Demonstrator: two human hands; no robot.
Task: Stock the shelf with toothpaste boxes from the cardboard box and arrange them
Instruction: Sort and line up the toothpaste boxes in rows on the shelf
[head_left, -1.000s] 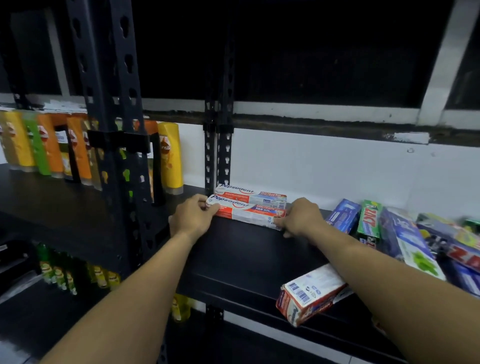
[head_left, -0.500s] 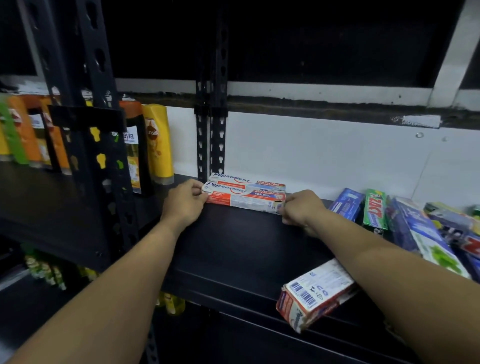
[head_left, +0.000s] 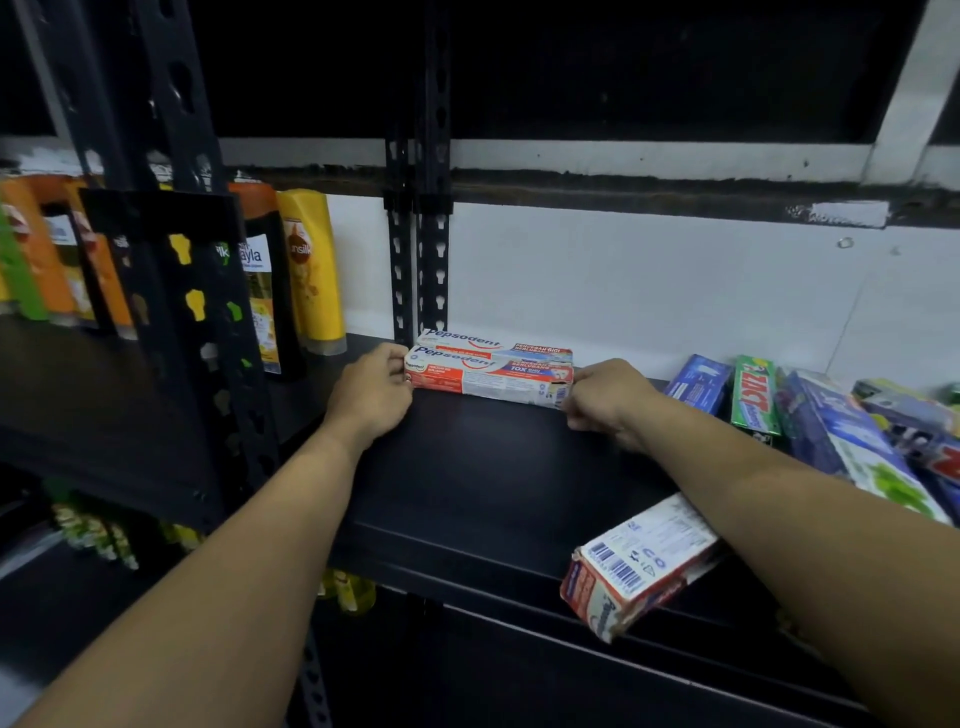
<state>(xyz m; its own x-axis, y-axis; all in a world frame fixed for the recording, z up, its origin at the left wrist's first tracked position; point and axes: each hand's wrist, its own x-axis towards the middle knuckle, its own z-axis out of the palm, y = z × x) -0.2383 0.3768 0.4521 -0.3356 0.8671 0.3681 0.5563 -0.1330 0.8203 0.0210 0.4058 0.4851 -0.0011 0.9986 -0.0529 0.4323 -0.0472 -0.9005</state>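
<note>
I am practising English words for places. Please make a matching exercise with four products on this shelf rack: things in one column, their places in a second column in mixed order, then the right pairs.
1. front Pepsodent box
2. yellow Sunsilk bottle
3. green Zact box
4. barcode box

A. sticks out over the front edge of the shelf
B. stands upright, left of the rack post
C. held between left hand and right hand
D. sits among the mixed boxes at the right

Pairs: 1-C, 2-B, 3-D, 4-A
</note>
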